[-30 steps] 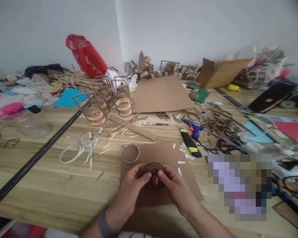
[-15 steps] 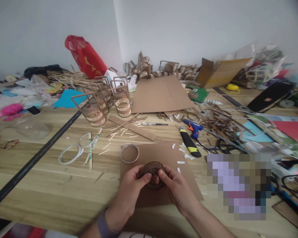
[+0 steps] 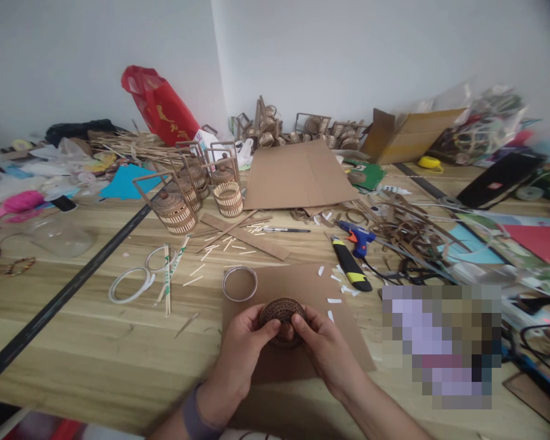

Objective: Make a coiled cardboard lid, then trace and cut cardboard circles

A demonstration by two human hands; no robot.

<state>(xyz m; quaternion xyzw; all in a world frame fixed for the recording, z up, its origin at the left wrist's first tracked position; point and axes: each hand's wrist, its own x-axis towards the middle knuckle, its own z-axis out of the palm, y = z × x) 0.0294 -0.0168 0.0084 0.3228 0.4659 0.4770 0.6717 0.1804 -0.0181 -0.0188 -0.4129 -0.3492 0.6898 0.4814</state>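
Note:
Between my hands is a small round lid (image 3: pixel 282 307) of coiled brown corrugated card, with a brown knob at its middle. My left hand (image 3: pixel 244 338) grips its left rim, thumb pressed beside the knob. On the opposite rim my right hand (image 3: pixel 326 340) is closed the same way, its thumb also by the knob. The other fingers are partly hidden under the lid. Below lies a brown cardboard sheet (image 3: pixel 343 342). A roll of tape (image 3: pixel 223 287), seen as a ring, rests on the sheet's far left corner, just beyond my left hand.
A yellow-black utility knife (image 3: pixel 349 264) and a blue glue gun (image 3: pixel 360 239) lie to the right. Small lidded baskets (image 3: pixel 176 215) with frame handles stand at the back left. Thin sticks (image 3: pixel 193 281), white rings (image 3: pixel 129 285) and a pen (image 3: pixel 286 230) lie on the wooden table.
The lid tilts very slightly between my hands, and the knob looks a little different in angle. Both hands keep nearly the same place and grip.

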